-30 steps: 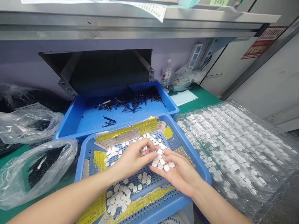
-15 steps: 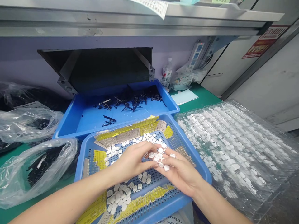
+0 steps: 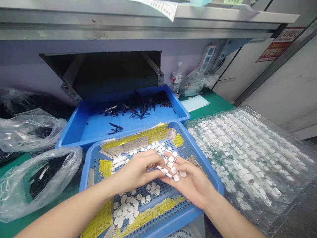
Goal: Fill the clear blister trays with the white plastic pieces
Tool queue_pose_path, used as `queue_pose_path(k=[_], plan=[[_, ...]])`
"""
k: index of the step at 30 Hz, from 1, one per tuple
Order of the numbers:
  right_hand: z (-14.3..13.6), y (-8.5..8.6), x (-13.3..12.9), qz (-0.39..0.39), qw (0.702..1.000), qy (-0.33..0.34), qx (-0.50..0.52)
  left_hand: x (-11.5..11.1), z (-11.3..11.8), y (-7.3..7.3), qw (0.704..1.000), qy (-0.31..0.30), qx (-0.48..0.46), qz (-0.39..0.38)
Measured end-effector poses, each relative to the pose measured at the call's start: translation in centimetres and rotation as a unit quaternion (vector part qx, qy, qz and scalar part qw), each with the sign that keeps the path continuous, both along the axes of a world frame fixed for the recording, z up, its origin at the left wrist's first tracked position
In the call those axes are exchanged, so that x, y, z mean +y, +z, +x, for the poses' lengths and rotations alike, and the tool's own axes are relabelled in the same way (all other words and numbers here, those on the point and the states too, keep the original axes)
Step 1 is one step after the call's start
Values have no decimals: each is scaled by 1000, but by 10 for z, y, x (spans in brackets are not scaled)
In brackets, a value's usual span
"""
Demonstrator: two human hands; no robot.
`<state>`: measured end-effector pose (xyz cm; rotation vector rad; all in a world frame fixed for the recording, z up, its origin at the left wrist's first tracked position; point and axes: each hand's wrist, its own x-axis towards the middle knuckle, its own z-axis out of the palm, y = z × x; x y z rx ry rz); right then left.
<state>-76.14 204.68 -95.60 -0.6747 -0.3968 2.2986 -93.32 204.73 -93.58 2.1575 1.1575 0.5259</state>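
Above the blue perforated basket (image 3: 216, 180) my two hands meet. My left hand (image 3: 138, 169) is closed, with a small white square plastic piece (image 3: 164, 172) pinched between thumb and fingers. Palm up, my right hand (image 3: 194, 186) cradles several more of these white plastic pieces (image 3: 170, 159) on its fingers and palm; its thumb is lifted away from them. Loose white pieces (image 3: 125, 209) lie heaped in the near left of the basket, and others are scattered along its far side. The left hand covers part of the basket floor.
Behind stands a blue tray (image 3: 99, 124) with black plastic parts (image 3: 143, 107). Clear trays (image 3: 237, 155) filled with rows of white pieces are stacked at right. Plastic bags (image 3: 66, 185) of black parts lie left. A bottle (image 3: 176, 77) stands by the wall under a metal shelf (image 3: 138, 24).
My right thumb has lifted off the white pieces and that hand has opened out more. My left hand has shifted slightly left, and the piece in its fingers is now tilted.
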Motion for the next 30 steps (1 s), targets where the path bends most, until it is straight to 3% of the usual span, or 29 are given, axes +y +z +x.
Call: queue_pose_path(k=[6,20,30], plan=[[-1,-2,1,-65,997,-35,5,2,-5,6,998,55,-26,-17],[1,2,3,-75,996,-43,-32,5,-6,11,986,146,-46,-59],[-1,0,4,-74,995,-45,-56,5,-5,7,986,148,-50,-64]])
